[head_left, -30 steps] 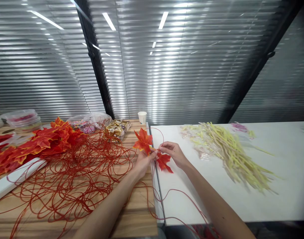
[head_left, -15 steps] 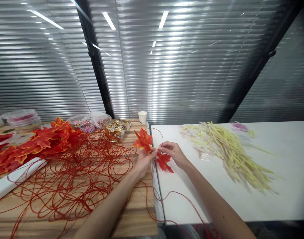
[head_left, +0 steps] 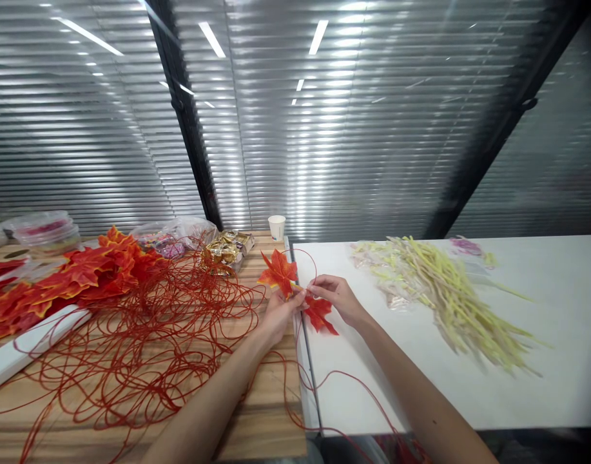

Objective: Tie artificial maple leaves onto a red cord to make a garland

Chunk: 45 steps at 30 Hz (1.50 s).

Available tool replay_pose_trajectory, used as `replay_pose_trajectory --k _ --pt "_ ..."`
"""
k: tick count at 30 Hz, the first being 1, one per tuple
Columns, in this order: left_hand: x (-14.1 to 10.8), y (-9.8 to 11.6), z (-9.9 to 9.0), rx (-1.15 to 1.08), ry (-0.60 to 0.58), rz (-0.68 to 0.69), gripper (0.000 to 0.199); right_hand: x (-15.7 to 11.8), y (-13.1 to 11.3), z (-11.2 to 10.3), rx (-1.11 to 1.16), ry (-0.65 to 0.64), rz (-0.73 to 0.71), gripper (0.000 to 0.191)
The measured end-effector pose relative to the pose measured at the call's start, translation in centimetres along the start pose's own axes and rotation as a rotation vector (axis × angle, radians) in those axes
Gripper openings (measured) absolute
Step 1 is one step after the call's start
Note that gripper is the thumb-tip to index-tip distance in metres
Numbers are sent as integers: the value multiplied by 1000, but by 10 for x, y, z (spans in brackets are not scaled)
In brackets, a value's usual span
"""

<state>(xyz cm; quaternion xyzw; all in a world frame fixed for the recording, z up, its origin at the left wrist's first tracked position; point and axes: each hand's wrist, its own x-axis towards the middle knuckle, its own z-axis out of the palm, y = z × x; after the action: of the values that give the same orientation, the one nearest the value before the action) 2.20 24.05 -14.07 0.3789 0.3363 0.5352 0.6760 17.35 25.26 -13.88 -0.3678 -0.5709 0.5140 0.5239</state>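
Note:
Near the seam of two tables, my left hand pinches an orange-red maple leaf at its stem, the blade spread above the fingers. Close beside it my right hand is closed on a thin red cord, which loops up between the hands. A second red leaf hangs just below the fingertips, over the white table. The fingertips nearly meet, and the exact point where stem and cord come together is too small to tell.
Tangled red cord covers much of the wooden table. Left lie piled maple leaves, a white bar and plastic tubs. Gold packets and a paper cup stand behind; yellow-green stems lie right.

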Motion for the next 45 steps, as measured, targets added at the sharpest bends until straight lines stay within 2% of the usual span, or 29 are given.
replay_pose_trajectory --k 12,45 --pt "-3 3 2 10 -12 7 30 0 -2 -1 23 -27 -11 14" --pt "-2 3 1 22 -33 -19 29 0 3 -1 -3 -21 -15 19"
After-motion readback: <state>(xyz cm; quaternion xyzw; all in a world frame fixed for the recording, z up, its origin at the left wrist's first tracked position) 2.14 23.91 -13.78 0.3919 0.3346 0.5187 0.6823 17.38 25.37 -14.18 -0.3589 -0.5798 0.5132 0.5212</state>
